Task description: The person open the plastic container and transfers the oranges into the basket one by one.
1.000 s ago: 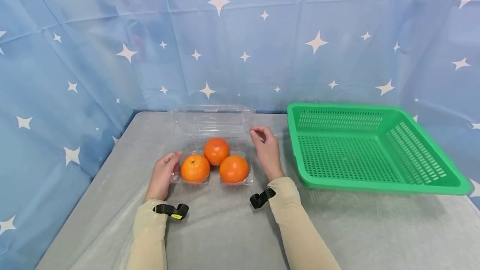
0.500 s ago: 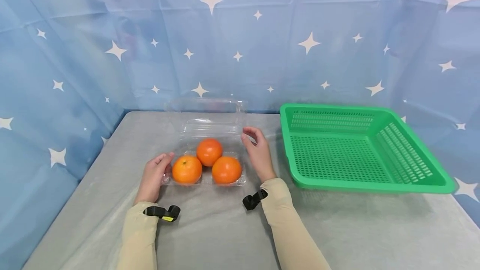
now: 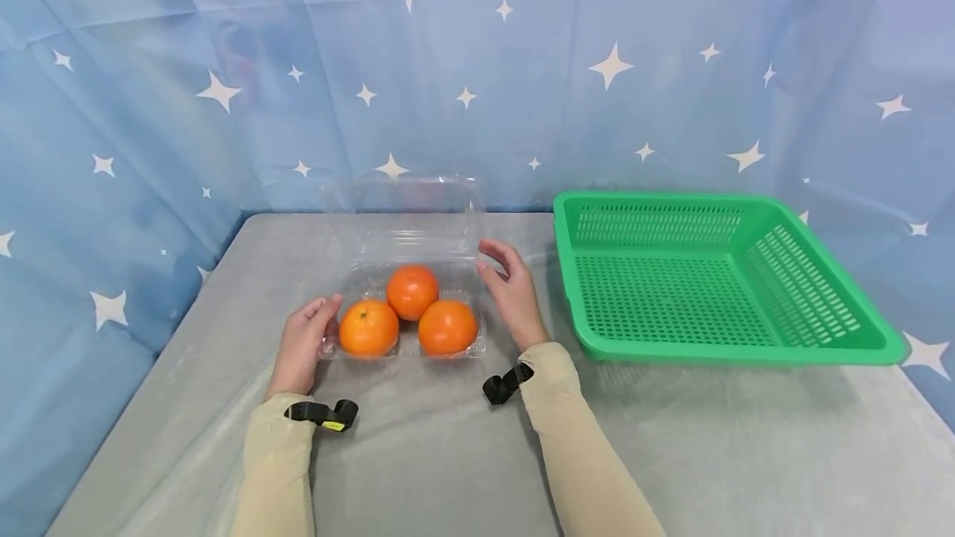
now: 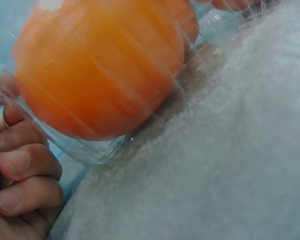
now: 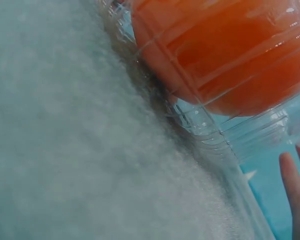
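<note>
Three oranges sit in the base of a clear plastic clamshell box [image 3: 408, 344]: a front left orange [image 3: 369, 327], a front right orange [image 3: 448, 327] and a rear orange [image 3: 413, 292]. The box's hinged lid [image 3: 418, 234] stands raised behind them. My left hand [image 3: 301, 345] pinches the box's left rim; in the left wrist view its other fingers [image 4: 32, 172] are curled beside the wall. Off the right side, my right hand [image 3: 516, 297] has loosely bent fingers, with thumb and index apart right by the lid's lower right edge. Two of its fingertips [image 5: 290, 172] show in the right wrist view.
A large green plastic basket [image 3: 719, 350] with perforated walls stands to the right of my right hand. Grey cloth covers the table [image 3: 418, 454]. A blue curtain [image 3: 477, 40] with white stars hangs right behind the table's back edge.
The lid has swung up from leaning back to nearly upright. My right thumb and index have parted a little; my left hand keeps its place at the box's left rim. The head view has shifted.
</note>
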### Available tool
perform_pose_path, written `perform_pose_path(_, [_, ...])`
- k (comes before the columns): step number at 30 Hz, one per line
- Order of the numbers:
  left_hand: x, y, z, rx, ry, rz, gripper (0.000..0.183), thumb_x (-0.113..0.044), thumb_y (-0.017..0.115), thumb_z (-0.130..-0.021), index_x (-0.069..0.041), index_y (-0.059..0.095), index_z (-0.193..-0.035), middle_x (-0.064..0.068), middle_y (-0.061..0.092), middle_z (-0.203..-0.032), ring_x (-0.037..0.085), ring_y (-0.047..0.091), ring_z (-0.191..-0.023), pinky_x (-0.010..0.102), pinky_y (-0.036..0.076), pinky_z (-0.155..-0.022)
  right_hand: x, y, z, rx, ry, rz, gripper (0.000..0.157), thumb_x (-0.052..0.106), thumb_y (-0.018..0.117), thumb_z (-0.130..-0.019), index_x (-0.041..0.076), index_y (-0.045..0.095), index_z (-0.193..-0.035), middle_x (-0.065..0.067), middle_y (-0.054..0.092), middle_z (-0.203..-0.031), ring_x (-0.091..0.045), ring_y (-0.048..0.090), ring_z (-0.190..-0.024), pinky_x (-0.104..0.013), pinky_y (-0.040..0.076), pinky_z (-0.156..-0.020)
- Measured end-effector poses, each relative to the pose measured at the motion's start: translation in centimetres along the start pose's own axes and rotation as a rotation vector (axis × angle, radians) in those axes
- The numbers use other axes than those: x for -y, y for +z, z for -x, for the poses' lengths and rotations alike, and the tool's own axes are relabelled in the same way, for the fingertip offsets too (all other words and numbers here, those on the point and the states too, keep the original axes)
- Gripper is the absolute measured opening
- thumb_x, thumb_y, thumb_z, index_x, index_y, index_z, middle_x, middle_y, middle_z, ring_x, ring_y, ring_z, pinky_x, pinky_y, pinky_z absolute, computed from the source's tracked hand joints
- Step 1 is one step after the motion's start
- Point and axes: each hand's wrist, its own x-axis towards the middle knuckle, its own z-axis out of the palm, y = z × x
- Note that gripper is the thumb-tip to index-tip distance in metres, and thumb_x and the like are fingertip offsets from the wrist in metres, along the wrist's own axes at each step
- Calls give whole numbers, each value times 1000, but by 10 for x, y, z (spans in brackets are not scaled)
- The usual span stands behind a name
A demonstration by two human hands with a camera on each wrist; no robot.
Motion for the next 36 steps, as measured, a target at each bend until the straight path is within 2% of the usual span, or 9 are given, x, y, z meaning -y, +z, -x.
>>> perform_pose_path(9, [1, 1, -2, 4, -4, 27, 43, -38, 51, -89, -3, 36, -68, -1, 35, -55, 9, 32, -40, 29, 27, -38, -5, -4, 0, 7, 23, 12, 39, 9, 53, -89, 2, 45, -127, -14, 47, -128, -24, 41, -119, -38, 34, -95])
perform_pose_path(20, [22, -4, -18, -31, 0, 13, 49, -49, 55, -83, -6, 37, -67, 0, 36, -56, 11, 33, -42, 27, 28, -38, -8, -3, -3, 62, -2, -37, 48, 6, 58, -86, 0, 40, -130, -11, 44, -131, -28, 40, -121, -40, 37, -92])
perform_pose_path(29, [22, -4, -18, -43, 1, -7, 48, -49, 54, -83, -7, 38, -66, -1, 37, -56, 11, 34, -43, 26, 29, -38, -9, -2, -4, 82, -13, -52, 52, -4, 57, -83, 0, 39, -131, -15, 39, -134, -30, 38, -122, -46, 35, -92])
perform_pose_path(36, [21, -4, -17, -46, -9, -21, 48, -50, 54, -83, -7, 38, -67, -1, 36, -57, 11, 34, -43, 27, 29, -39, -9, -2, -5, 95, -8, -46, 53, -3, 58, -83, 4, 40, -132, -12, 37, -136, -27, 37, -123, -46, 34, -94])
